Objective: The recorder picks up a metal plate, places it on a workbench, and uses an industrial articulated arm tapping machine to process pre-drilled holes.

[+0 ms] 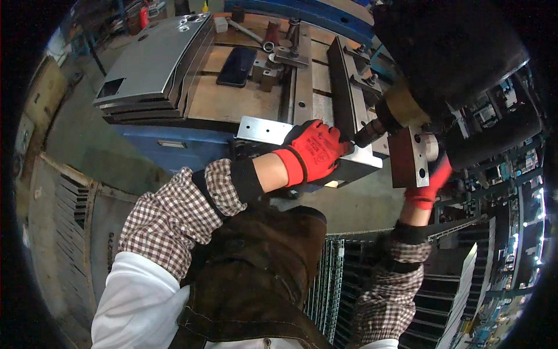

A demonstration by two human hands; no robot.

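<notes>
"Any lettering in view?"

"Yes — small dark print on the back of the red glove (318, 156) worn by the left hand (314, 152); it runs in a few short lines, slanted across the fabric."

"And the table (209, 145)?"

"A pale plate (172, 143) sits on its blue front; no wording on it can be made out."

"Far left?"

"A short column of dark marks on the grey panel (116, 215) — whether they are characters, I cannot tell."

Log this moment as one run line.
Left hand: on metal strip | Right hand: partly hidden behind holed block | Drill: tip near left hand | Phone: lying on workbench
</notes>
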